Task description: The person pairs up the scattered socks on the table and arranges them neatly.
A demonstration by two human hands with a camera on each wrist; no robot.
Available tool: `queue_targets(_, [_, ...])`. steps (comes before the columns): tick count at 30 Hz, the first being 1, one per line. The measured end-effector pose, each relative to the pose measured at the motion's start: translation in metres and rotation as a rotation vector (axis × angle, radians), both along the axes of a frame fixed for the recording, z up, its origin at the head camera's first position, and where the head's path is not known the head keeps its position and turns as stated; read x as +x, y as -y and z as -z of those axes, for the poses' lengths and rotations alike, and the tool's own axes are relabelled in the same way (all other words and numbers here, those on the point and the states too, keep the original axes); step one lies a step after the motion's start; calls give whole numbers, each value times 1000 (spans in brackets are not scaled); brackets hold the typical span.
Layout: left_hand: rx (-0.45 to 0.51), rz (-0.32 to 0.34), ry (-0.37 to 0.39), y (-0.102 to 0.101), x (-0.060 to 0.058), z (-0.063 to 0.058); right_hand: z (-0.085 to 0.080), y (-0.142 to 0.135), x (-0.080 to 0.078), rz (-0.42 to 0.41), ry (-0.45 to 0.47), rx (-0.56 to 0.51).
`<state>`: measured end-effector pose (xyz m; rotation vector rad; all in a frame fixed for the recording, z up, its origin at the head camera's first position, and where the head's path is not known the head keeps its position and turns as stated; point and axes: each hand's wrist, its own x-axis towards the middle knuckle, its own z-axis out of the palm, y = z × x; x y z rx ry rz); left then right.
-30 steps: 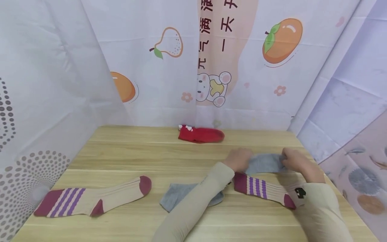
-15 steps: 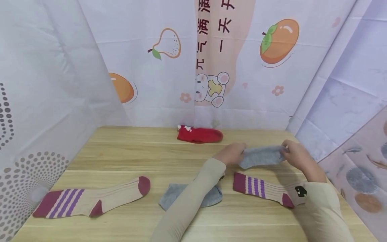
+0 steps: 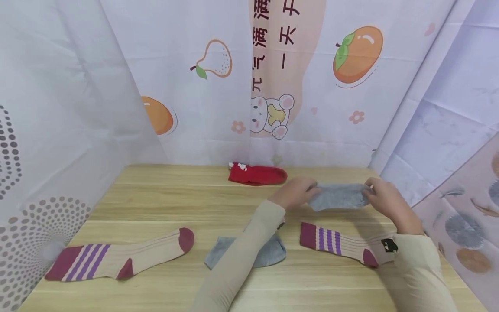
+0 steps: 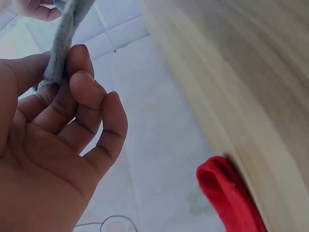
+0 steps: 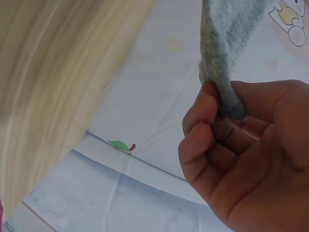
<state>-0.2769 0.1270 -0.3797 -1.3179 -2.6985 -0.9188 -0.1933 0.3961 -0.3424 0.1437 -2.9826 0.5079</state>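
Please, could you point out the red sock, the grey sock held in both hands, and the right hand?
Red sock (image 3: pixel 259 175), head view: middle of its body.
Held grey sock (image 3: pixel 338 196), head view: middle of its cloth.
Right hand (image 3: pixel 387 200), head view: back of the hand.

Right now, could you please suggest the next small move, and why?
I would probably carry the held grey sock toward the other grey sock, since the left hand and right hand pinch its ends and its likely match lies on the table.

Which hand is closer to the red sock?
The left hand. It is just to the front right of the red sock; the right hand is much farther off to the right.
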Motion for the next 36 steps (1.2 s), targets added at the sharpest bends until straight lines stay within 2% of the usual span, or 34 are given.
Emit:
queue_targets(6, [16,7,-18,13,0,-7,-5,5,4,-16,-21,-20])
queue_targets(10, [-20,-22,-21,38,3,-9,-5,21,4,-54,-9,-55])
queue_targets(15, [-60,-49,-41,63,6,-16,-15,40,8,-132,-77,-52])
queue_targets(18, [-84,-64,-62,75,9,-16,-21,50,11,-150,-85,-38])
queue_targets(24, [-84,-44,-131,98,18,-11,-26,67,16,-172,-65,-42])
queue_targets(31, [-70,-25,-151,125,31,-17,-27,87,22,-203,-51,-48])
queue_targets(36, [-77,-35,-175,142,40,-19,-25,100,27,-238,-40,-48])
